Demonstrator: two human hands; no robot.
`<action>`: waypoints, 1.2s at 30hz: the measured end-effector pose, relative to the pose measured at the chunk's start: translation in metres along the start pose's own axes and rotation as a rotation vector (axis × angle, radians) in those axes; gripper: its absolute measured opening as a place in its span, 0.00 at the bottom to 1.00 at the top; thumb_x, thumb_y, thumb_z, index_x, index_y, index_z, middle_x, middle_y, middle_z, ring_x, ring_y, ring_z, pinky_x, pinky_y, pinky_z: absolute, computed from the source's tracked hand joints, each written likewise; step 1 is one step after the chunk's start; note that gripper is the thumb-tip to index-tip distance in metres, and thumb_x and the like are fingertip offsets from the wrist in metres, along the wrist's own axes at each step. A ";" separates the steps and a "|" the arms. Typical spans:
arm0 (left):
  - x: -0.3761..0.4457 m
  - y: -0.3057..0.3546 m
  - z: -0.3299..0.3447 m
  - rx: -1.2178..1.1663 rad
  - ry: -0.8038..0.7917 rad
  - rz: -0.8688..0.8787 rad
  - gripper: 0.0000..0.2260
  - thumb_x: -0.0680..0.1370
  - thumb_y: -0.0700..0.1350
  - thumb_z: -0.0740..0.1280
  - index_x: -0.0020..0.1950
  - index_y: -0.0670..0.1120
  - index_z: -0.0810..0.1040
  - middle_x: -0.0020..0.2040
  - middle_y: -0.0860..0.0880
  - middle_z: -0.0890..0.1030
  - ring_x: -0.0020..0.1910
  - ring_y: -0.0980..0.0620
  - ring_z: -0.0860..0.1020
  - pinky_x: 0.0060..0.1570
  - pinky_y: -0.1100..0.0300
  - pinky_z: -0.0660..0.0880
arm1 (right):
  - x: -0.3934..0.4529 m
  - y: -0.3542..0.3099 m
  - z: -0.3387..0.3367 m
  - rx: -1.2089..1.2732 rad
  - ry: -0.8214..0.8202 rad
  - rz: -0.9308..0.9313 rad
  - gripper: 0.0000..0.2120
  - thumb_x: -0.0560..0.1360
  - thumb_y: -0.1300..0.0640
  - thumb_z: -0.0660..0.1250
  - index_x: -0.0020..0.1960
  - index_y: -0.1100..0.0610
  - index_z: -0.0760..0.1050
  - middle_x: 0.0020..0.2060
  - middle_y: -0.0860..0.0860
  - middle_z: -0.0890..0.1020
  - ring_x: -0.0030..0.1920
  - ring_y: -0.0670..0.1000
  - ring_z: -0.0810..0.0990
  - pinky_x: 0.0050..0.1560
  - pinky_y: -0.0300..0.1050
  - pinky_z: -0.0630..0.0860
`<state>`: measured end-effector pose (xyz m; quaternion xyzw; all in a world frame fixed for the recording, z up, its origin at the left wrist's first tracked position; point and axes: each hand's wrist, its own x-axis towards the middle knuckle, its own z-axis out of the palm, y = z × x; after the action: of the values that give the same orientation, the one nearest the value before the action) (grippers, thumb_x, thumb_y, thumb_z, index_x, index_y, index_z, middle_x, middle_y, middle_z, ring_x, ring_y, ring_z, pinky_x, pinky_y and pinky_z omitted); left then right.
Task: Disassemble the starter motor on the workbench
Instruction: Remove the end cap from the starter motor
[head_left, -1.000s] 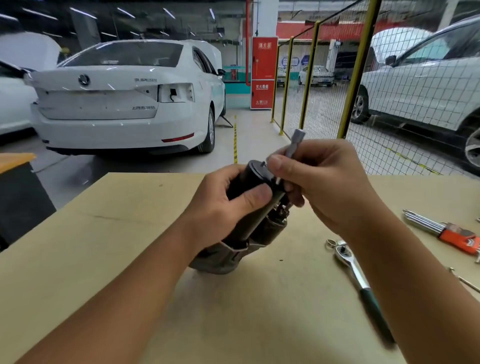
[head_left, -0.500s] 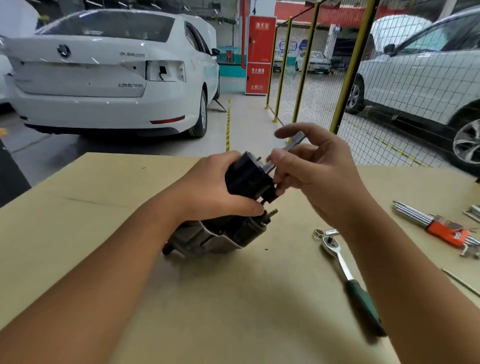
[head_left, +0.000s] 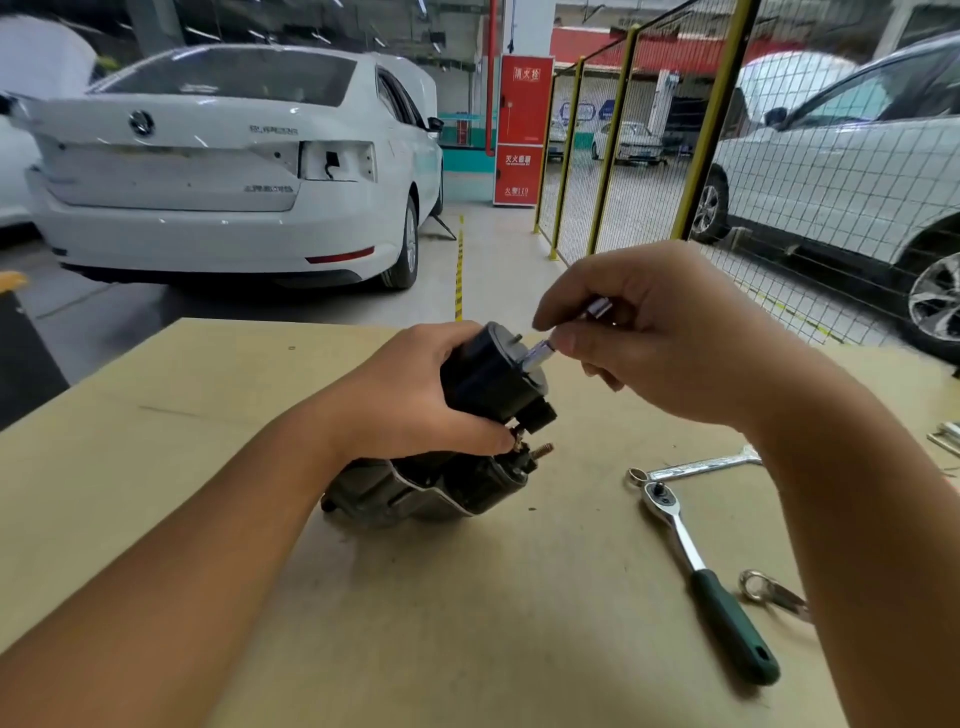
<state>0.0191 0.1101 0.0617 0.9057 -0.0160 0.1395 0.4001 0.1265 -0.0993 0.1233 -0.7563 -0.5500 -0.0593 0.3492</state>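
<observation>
Both hands work on the starter (head_left: 467, 415) at the counter (head_left: 156, 467).

The starter lies tilted near the counter's middle, its black end raised. The left hand (head_left: 415, 395) is wrapped around the black housing, fingers curled under it. The right hand (head_left: 660, 343) pinches a small silver bit (head_left: 540, 353) whose tip touches the housing's end cap. To the right lie a green-handled ratchet (head_left: 691, 561) and a wrench (head_left: 696, 467), just beside each other. White cars (head_left: 218, 171) stand behind.
</observation>
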 end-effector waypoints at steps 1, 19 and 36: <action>0.000 0.000 0.001 0.000 0.003 0.002 0.25 0.64 0.52 0.81 0.59 0.56 0.81 0.51 0.53 0.86 0.51 0.53 0.85 0.55 0.44 0.83 | 0.001 -0.003 0.001 -0.080 -0.011 0.008 0.05 0.78 0.59 0.70 0.46 0.51 0.83 0.31 0.39 0.81 0.34 0.41 0.80 0.34 0.30 0.70; -0.007 0.001 0.004 0.173 0.137 0.099 0.23 0.58 0.66 0.79 0.51 0.73 0.77 0.49 0.62 0.79 0.50 0.59 0.80 0.45 0.62 0.75 | 0.005 -0.023 0.007 -0.346 -0.140 0.132 0.24 0.78 0.38 0.63 0.36 0.56 0.79 0.28 0.51 0.77 0.29 0.50 0.74 0.28 0.46 0.67; -0.012 -0.005 0.000 -0.039 0.127 0.176 0.32 0.62 0.50 0.85 0.65 0.61 0.82 0.55 0.53 0.87 0.57 0.46 0.84 0.60 0.42 0.81 | 0.000 -0.036 0.006 -0.408 -0.166 0.066 0.08 0.76 0.47 0.72 0.42 0.50 0.78 0.36 0.43 0.76 0.36 0.43 0.74 0.32 0.43 0.70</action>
<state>0.0081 0.1124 0.0544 0.8821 -0.0729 0.2310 0.4039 0.0934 -0.0900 0.1350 -0.8311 -0.5285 -0.0955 0.1440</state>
